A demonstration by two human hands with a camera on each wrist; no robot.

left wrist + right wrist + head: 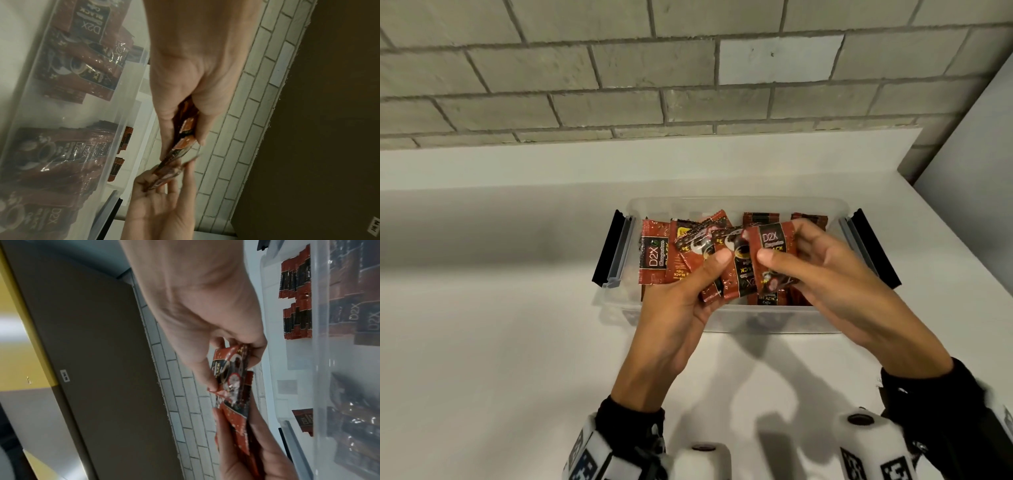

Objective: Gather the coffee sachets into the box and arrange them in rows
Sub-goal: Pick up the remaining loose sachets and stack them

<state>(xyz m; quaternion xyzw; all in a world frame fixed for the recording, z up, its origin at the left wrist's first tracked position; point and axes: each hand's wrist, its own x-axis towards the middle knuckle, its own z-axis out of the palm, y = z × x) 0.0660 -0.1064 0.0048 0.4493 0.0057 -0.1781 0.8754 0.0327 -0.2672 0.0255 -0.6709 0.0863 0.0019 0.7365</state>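
A clear plastic box [736, 205] with black side latches sits on the white counter. Red and black coffee sachets stand in rows [761, 217] at its right and lie loose [650, 257] at its left. Above the box my left hand [709, 274] grips a fanned bunch of sachets [736, 270] between thumb and fingers. My right hand [784, 253] pinches the rightmost sachet [774, 253] of that bunch. In the left wrist view the left hand [180, 126] clamps the sachet edges [186, 129]. In the right wrist view the right hand [232, 363] pinches a sachet [230, 369].
The counter [482, 342] spreads wide to the left and in front of the box. A grey brick wall [619, 85] rises behind the counter ledge. A white panel [983, 137] stands at the right. Box latches [609, 250] stick out at both ends.
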